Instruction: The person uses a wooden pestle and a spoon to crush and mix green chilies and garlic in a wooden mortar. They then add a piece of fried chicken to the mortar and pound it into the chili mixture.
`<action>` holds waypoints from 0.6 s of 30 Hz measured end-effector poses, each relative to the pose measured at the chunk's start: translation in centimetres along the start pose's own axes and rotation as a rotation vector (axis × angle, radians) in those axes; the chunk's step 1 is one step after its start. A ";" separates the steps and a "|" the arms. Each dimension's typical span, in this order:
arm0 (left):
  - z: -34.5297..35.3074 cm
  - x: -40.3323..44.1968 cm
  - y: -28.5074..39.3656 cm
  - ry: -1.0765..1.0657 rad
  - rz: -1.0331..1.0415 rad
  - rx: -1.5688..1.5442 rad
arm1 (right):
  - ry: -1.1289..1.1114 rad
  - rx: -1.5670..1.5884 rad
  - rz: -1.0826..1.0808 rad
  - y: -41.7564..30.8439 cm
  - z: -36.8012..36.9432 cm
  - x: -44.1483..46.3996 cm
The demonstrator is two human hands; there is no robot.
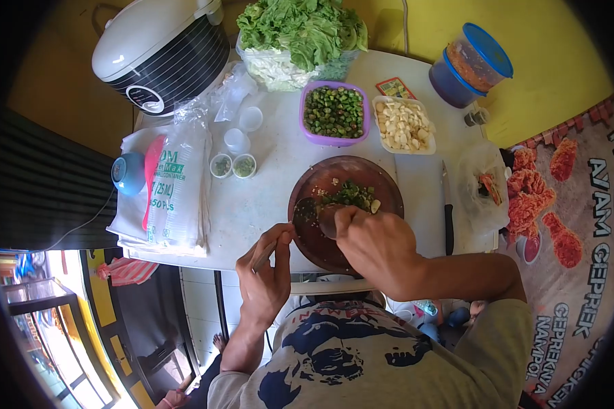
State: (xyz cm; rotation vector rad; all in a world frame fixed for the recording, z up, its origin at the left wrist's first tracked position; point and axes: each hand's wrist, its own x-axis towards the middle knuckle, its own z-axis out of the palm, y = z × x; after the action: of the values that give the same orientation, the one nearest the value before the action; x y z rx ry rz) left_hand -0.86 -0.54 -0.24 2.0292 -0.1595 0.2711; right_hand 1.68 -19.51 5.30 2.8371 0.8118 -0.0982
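A round brown mortar [382,178] sits at the table's near edge with chopped green chillies [351,195] and a pale garlic clove [376,206] in it. My right hand [378,240] is wrapped round a brown pestle [327,221], whose end presses into the mortar beside the green pieces. At the mortar's left rim, my left hand [266,273] is closed on a thin metal spoon [260,263]. Its bowl appears to lie in the mortar among dark green bits, though the fingers hide part of the handle.
Behind the mortar stand a purple tub of cut green chillies [334,141] and a white tray of garlic [406,148]. Small plastic cups [237,140], a plastic cup pack [177,204] and a rice cooker [160,54] are left. A knife [448,218] lies right.
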 end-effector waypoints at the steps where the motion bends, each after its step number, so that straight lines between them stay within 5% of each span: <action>1: 0.1 0.3 0.0 0.014 0.002 0.003 | 0.008 -0.006 -0.010 0.0 0.2 0.6; 4: 0.1 0.2 0.2 -0.013 0.008 0.007 | 0.058 -0.166 -0.055 0.2 0.8 0.8; 8: 0.1 0.0 0.2 -0.005 -0.003 0.011 | -0.145 0.339 -0.064 5.2 0.6 -0.4; 11: -0.1 -0.8 0.7 0.038 -0.067 -0.051 | -0.354 0.618 0.225 7.3 0.6 -2.1; 14: 0.1 -0.9 0.8 0.079 -0.130 -0.078 | -0.222 1.037 0.366 9.0 1.5 -3.8; 18: 1.3 -0.5 1.0 0.010 -0.104 -0.064 | -0.274 1.161 0.445 8.8 3.3 -3.8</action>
State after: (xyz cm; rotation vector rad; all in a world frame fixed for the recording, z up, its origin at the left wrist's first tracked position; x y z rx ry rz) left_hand -1.43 -2.17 -0.04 1.9653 -0.0549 0.2083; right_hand 3.11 -29.48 3.93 3.7798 -0.0382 -1.2021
